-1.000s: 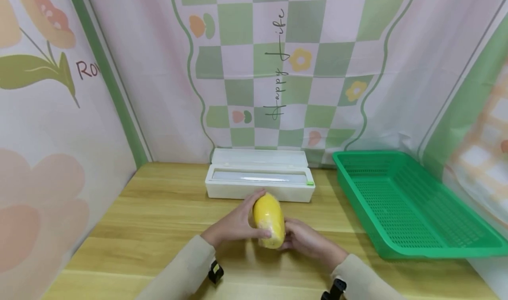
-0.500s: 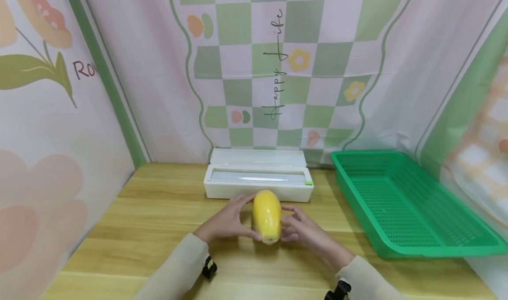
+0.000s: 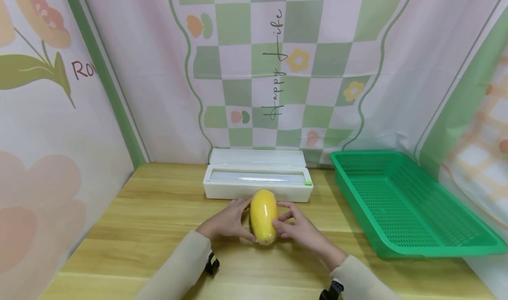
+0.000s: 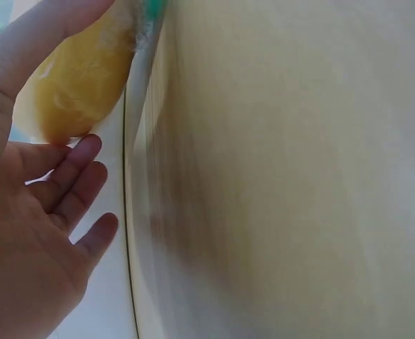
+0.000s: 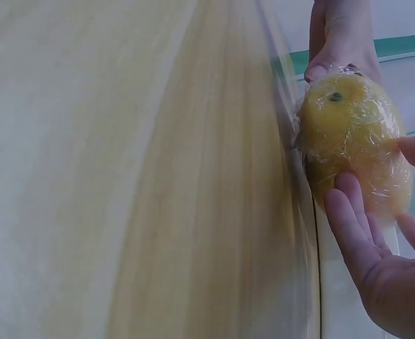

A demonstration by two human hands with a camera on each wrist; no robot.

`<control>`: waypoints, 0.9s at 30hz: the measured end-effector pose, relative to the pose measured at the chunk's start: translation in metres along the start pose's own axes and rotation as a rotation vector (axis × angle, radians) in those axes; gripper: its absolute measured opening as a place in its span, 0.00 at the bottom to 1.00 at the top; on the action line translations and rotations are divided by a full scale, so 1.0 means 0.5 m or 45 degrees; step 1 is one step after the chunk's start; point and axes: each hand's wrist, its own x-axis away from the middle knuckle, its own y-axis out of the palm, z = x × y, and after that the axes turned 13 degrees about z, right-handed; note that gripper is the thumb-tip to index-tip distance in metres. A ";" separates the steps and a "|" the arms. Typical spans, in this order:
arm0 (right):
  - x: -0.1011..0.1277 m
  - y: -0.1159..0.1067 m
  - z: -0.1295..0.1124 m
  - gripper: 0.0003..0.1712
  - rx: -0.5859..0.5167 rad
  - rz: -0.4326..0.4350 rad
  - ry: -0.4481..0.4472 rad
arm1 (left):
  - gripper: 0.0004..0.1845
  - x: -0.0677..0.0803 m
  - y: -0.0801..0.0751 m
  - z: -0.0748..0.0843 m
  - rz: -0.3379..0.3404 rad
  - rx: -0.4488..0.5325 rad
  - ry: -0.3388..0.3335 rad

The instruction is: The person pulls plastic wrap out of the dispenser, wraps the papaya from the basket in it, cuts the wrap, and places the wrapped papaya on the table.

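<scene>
A yellow oblong fruit point(image 3: 263, 218), wrapped in clear cling film, is held between both hands over the table's middle. My left hand point(image 3: 227, 222) grips it from the left, thumb at the near end and fingers toward the far end. My right hand point(image 3: 302, 230) holds its right side with bent fingers and thumb. In the right wrist view, crinkled film covers the fruit point(image 5: 356, 134), and a small dark stem spot shows at its end. The left wrist view has the left thumb across the fruit point(image 4: 80, 85) and fingertips touching its lower end.
Behind the fruit stands a white cling film dispenser point(image 3: 258, 192), its lid raised and a film roll inside. A green perforated basket point(image 3: 381, 242) is at the right. Printed curtains point(image 3: 158, 92) border the wooden table point(image 3: 131, 229).
The fruit has turned in the hands, its near end now rounded yellow where crumpled film showed before. The right thumb has moved up onto the fruit's side, and the left hand has shifted slightly left.
</scene>
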 end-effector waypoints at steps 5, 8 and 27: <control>-0.004 0.002 0.003 0.38 0.022 0.012 0.004 | 0.63 -0.004 0.001 -0.002 -0.032 -0.024 -0.007; -0.007 0.001 0.004 0.38 0.037 0.008 -0.005 | 0.63 -0.007 0.001 -0.003 -0.049 -0.034 -0.019; -0.016 -0.013 0.005 0.38 0.049 0.017 0.044 | 0.67 0.002 -0.015 0.003 -0.108 0.008 -0.147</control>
